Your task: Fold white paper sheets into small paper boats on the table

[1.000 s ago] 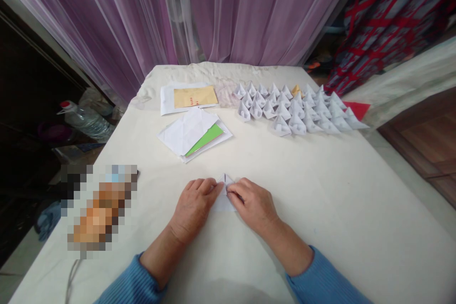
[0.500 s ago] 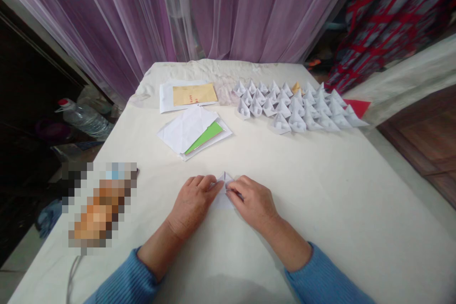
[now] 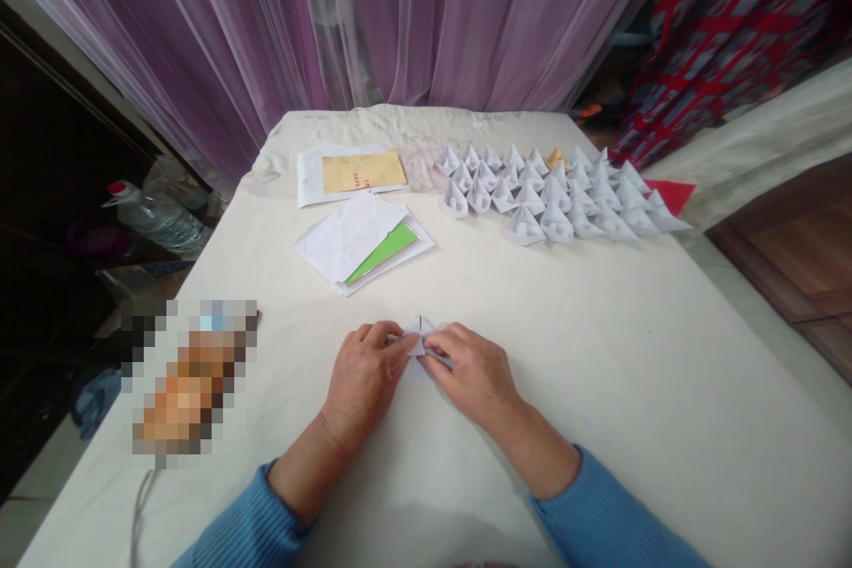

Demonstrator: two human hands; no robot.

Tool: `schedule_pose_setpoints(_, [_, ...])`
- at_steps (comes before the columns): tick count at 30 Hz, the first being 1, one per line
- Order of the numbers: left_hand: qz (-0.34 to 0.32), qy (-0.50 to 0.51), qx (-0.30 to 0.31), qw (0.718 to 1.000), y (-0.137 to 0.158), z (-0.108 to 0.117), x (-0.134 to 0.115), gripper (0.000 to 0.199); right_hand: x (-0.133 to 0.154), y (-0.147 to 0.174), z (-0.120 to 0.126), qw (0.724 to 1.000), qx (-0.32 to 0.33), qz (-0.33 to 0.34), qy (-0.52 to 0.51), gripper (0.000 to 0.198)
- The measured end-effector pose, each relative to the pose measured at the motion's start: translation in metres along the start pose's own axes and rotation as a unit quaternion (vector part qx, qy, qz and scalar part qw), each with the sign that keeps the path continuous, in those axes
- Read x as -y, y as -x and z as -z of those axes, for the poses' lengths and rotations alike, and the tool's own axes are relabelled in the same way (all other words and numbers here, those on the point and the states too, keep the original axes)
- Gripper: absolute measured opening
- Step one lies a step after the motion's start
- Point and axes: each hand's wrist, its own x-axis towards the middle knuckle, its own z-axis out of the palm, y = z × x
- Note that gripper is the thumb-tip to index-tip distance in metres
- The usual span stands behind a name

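A small piece of folded white paper [image 3: 416, 346] lies near the middle of the table, its pointed tip away from me. My left hand [image 3: 368, 371] grips its left side, thumb pressed on the top layer. From the other side my right hand [image 3: 471, 371] pinches the right edge between thumb and fingers. A dark line shows at the tip between the hands. The paper's outer edges are partly covered by my fingers.
White folded paper boats [image 3: 556, 217] stand in rows at the back right, beside a red sheet [image 3: 671, 195]. White and green paper sheets [image 3: 382, 256] and a tan envelope [image 3: 364, 172] lie back left. A pixelated object [image 3: 193, 382] with a cable lies left on the white-covered table [image 3: 599, 302].
The paper's near part has been raised or folded between my fingers, and a small flap now shows under my left thumb. Both hands stay in nearly the same place.
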Motion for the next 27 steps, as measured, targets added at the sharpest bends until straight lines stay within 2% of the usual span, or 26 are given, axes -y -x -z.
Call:
schedule_pose_setpoints(3, [-0.012, 0.004, -0.014, 1.000, 0.001, -0.002, 0.002, 0.030, -0.002, 0.000, -0.001, 1.000, 0.001, 0.001, -0.007, 0.004])
schedule_pose_setpoints(9, [-0.058, -0.013, -0.032, 0.998, 0.006, -0.004, 0.010, 0.029, -0.004, 0.000, -0.001, 0.999, 0.011, 0.000, -0.031, 0.016])
schedule_pose_setpoints(13, [-0.096, -0.033, 0.011, 0.995, 0.004, 0.001, 0.015, 0.029, -0.004, -0.001, 0.002, 0.999, 0.027, -0.006, -0.036, 0.018])
schedule_pose_setpoints(19, [-0.108, -0.043, 0.084, 0.990, -0.003, 0.009, 0.016, 0.033, -0.003, -0.003, 0.006, 0.997, 0.060, -0.018, -0.038, 0.018])
schedule_pose_setpoints(27, [-0.115, -0.072, 0.116, 0.984, -0.002, 0.017, 0.011, 0.033, -0.007, -0.002, 0.007, 0.997, 0.059, -0.007, -0.051, 0.022])
